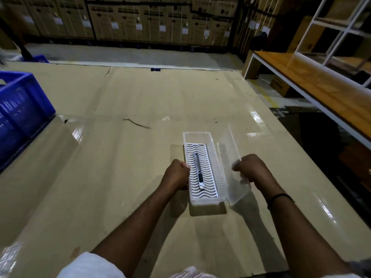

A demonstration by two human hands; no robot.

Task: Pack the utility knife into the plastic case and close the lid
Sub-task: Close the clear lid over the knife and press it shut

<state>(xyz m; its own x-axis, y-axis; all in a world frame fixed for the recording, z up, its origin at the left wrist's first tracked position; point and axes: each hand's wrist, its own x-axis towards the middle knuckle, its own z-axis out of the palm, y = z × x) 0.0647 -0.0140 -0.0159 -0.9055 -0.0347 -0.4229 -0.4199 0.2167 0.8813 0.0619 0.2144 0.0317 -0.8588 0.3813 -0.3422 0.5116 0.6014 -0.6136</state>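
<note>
A long clear plastic case (pixel 195 137) stands on the table, lengthwise away from me, with a white wavy-slotted insert in its bottom. The silver and black utility knife (pixel 198 170) lies on that insert, inside the case. The clear lid (pixel 230 155) is swung up on the case's right side, tilted outward. My left hand (pixel 177 174) grips the case's left wall. My right hand (pixel 253 167) holds the lid near its front end, fingers curled around its edge.
A blue plastic crate (pixel 22 109) sits at the table's left edge. A wooden shelf with a white frame (pixel 313 85) runs along the right. Stacked cardboard boxes (pixel 160 19) line the back wall. The table is covered in glossy taped cardboard (pixel 120 157).
</note>
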